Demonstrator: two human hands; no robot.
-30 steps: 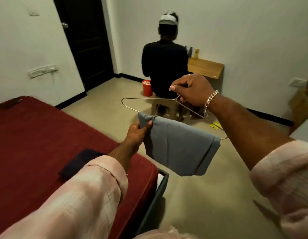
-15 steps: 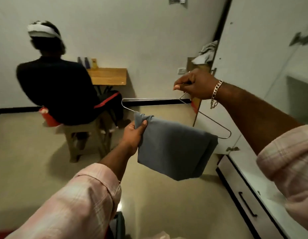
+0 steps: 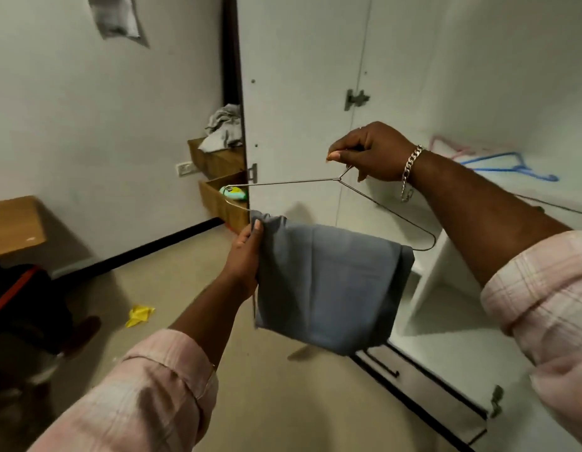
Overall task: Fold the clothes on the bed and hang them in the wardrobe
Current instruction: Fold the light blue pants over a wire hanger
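A: Where is the folded grey-blue cloth garment (image 3: 328, 282) found?

B: It is draped over the lower bar of a thin silver wire hanger (image 3: 292, 182), carried in the air in front of the open white wardrobe (image 3: 302, 93), above the beige floor (image 3: 172, 288).

A: How is the hanger held?

B: Its neck is pinched by the right hand (image 3: 369, 151), the fingers curled together around the wire just above the twist. A silver chain bracelet (image 3: 410, 169) is worn on that wrist.

A: And the left hand (image 3: 245, 252)?

B: The garment's left edge is gripped there, the thumb pressed on the front of the cloth and the fingers closed behind it, just beside the hanger's left corner.

A: What is seen inside the wardrobe?

B: A blue plastic hanger (image 3: 511, 166) and a pink one (image 3: 446, 146) are laid on a white shelf (image 3: 544, 194) at the right. A long drawer with a black bar handle (image 3: 381, 363) is set below.

A: Anything else nearby?

B: Wooden wall shelves (image 3: 217, 161) are fixed left of the wardrobe door, with a heap of pale crumpled clothes (image 3: 224, 127) on the upper one. A yellow scrap (image 3: 139, 314) is left on the floor, and a wooden table edge (image 3: 12, 223) is seen at far left.
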